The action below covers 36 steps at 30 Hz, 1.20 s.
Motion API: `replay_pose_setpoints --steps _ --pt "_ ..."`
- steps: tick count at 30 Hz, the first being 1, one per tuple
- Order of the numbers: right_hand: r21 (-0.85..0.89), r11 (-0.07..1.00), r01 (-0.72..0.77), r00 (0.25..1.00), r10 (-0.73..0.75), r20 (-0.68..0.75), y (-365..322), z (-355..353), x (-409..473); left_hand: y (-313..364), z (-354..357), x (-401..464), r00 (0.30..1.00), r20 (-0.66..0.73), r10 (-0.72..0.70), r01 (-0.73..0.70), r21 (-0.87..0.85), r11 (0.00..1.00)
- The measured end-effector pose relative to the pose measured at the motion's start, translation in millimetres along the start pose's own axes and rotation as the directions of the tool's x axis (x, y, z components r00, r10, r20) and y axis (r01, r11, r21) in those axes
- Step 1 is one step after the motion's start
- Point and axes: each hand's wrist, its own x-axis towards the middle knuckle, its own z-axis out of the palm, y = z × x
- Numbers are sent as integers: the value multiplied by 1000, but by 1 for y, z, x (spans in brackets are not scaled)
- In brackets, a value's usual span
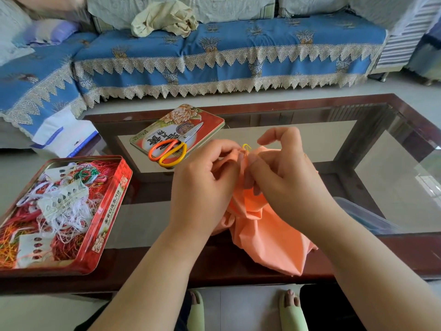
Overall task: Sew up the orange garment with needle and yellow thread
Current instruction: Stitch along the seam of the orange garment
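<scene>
The left hand (pixel 205 180) pinches a fold of the orange garment (pixel 260 225) above the table's (pixel 238 261) near edge, while the right hand (pixel 284 173) grips the cloth beside it, just under a small loop of yellow thread (pixel 247 146). The needle is hidden, so a blind push could prick a finger. A hard tug could snag the loop into a knot.
</scene>
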Motion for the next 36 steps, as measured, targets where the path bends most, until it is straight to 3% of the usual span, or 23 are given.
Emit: replay_pose_setpoints --steps 7,9,11,12,14,16,19,20,22,23,24,25,26,28,29,31,33,36 --pt "91 996 -3 1000 3 -4 3 -2 3 -1 -3 2 993 112 27 -22 -45 999" --pt "101 995 -22 993 33 -115 4 -8 5 2 -5 4 993 115 -16 28 -104 994" --pt "1 999 -55 965 53 -255 7 -16 11 4 -7 5 988 147 -42 61 -126 990" --pt "-62 994 -87 966 69 -250 7 -20 13 5 -7 5 982 182 -49 74 -133 988" --pt "-104 979 -174 981 164 -102 6 -23 15 7 -8 4 960 269 -72 119 -162 980" --pt "-13 962 -272 961 272 55 7 -21 14 8 -8 4 932 346 -106 181 -190 965" --pt "313 916 -252 965 263 7 13 -16 17 5 -8 5 870 456 -186 308 -208 928" --pt "491 845 -213 964 262 -34 14 -17 20 2 -8 5 843 494 -212 356 -217 909" --pt "850 501 -163 946 323 -9 17 -27 27 -2 -11 7 793 561 -237 435 -250 865" --pt "932 329 -150 936 352 26 21 -35 30 -3 -12 7 775 585 -238 468 -279 839" --pt "952 255 -168 930 361 67 23 -41 33 -3 -14 8 765 598 -239 495 -309 812" --pt "925 302 -229 927 358 113 25 -48 36 -4 -15 8 761 603 -237 513 -338 789" --pt "835 463 -297 927 351 135 29 -53 37 -4 -15 9 761 604 -235 524 -360 772" --pt "486 801 -351 936 318 152 32 -60 34 -4 -17 11 761 604 -239 541 -386 747" --pt "357 861 -361 930 305 206 33 -62 32 -4 -19 11 756 609 -239 550 -393 737" --pt "323 845 -426 873 290 393 32 -65 28 -3 -23 13 732 641 -229 569 -391 724" --pt "477 730 -490 827 216 518 33 -68 28 -4 -26 13 705 674 -221 581 -370 725" --pt "769 445 -459 884 141 446 44 -78 35 -4 -27 13 676 699 -234 602 -339 723"
